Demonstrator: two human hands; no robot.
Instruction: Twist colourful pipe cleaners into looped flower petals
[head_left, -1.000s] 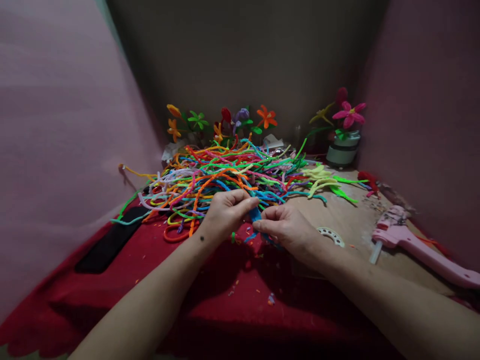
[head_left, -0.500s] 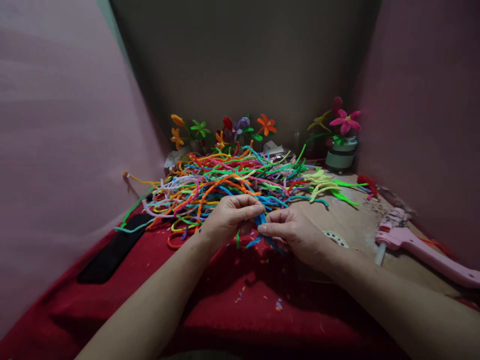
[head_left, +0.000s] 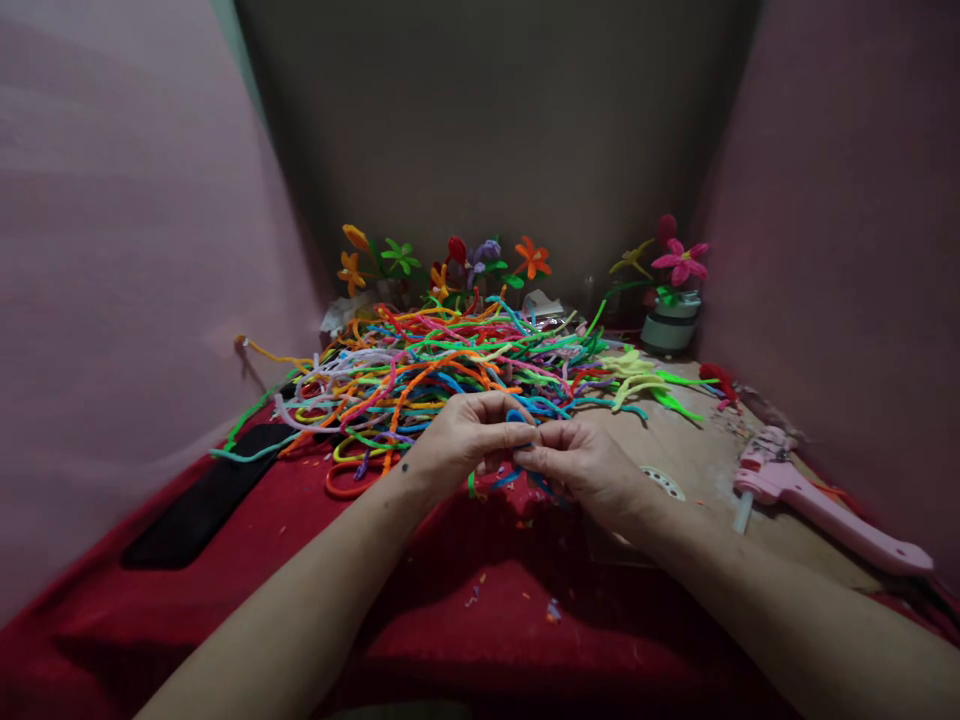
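Blue pipe cleaner (head_left: 511,479) pieces are pinched between my two hands, just in front of a large heap of coloured pipe cleaners (head_left: 450,370). My left hand (head_left: 480,432) grips the upper part with thumb and forefinger. Close against it, my right hand (head_left: 574,458) pinches the same blue piece lower down. A small blue loop shows above the left thumb, and loose blue ends hang below the fingers. Most of the held part is hidden by my fingertips.
A pink glue gun (head_left: 825,505) lies at the right on a brown board (head_left: 622,440). On the red cloth (head_left: 442,600) at left is a black flat object (head_left: 202,510). Pipe-cleaner flowers (head_left: 532,257) and a pale green jar (head_left: 670,322) stand at the back.
My hands have drawn closer together, and the fingers now cover more of the blue pipe cleaner. The view has shifted slightly.
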